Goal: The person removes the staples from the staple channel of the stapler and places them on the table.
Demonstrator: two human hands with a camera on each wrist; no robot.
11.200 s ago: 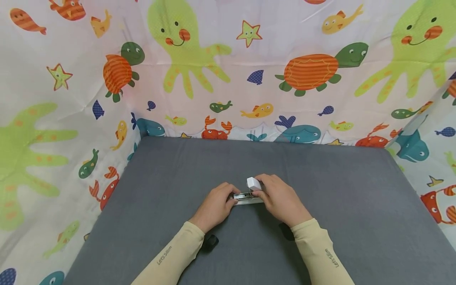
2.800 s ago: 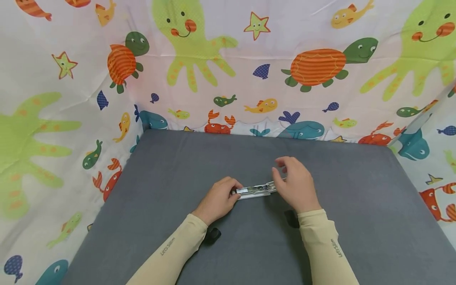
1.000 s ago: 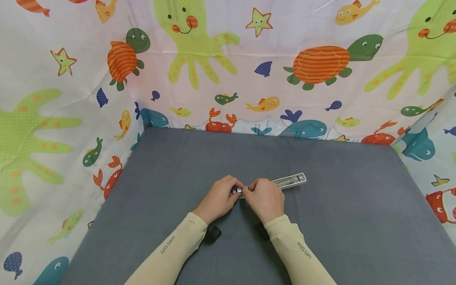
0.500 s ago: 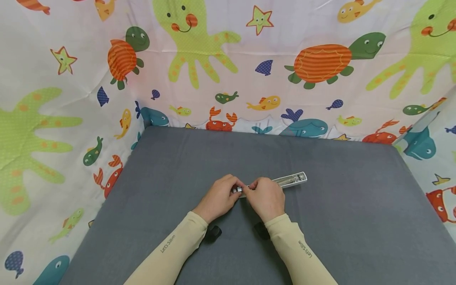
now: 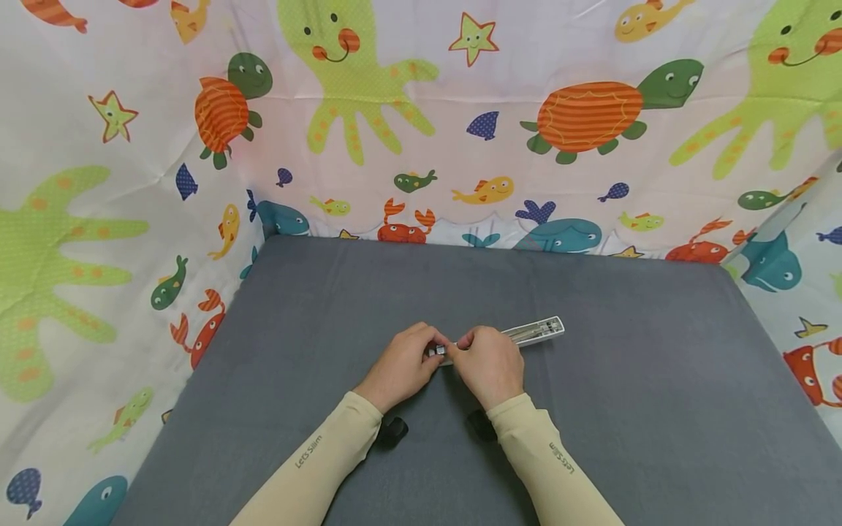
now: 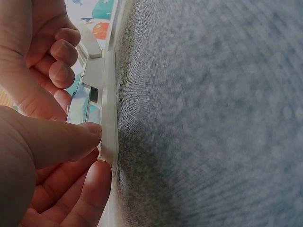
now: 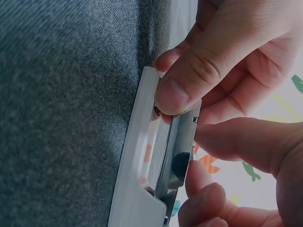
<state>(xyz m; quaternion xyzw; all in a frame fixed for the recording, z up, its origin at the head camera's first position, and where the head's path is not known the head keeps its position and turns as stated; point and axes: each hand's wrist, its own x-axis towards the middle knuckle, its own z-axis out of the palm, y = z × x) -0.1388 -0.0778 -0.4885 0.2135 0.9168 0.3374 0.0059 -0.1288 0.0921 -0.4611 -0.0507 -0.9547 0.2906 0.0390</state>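
Observation:
A white stapler (image 5: pixel 534 332) lies on the grey surface with its cover swung back flat to the right and its metal staple tray (image 7: pixel 177 156) exposed. My left hand (image 5: pixel 403 369) grips the front end, thumb on the tray's side and a fingertip against the white base (image 6: pixel 110 109). My right hand (image 5: pixel 490 369) is at the tray just beside it, fingers bent and thumb tip (image 7: pixel 206 135) touching the tray's edge. Whether the right fingertips pinch anything is hidden. In the head view both hands cover the stapler's middle.
The grey cloth-covered table (image 5: pixel 355 292) stretches around the stapler. A curtain (image 5: pixel 434 146) printed with sea animals stands along the back and both sides. Black wrist cameras (image 5: pixel 392 432) sit under both wrists.
Earlier my right hand held the white cover end upright, then hovered by the swung-back cover. It moved left to the tray about a second ago; little differs since. My left hand kept its grip.

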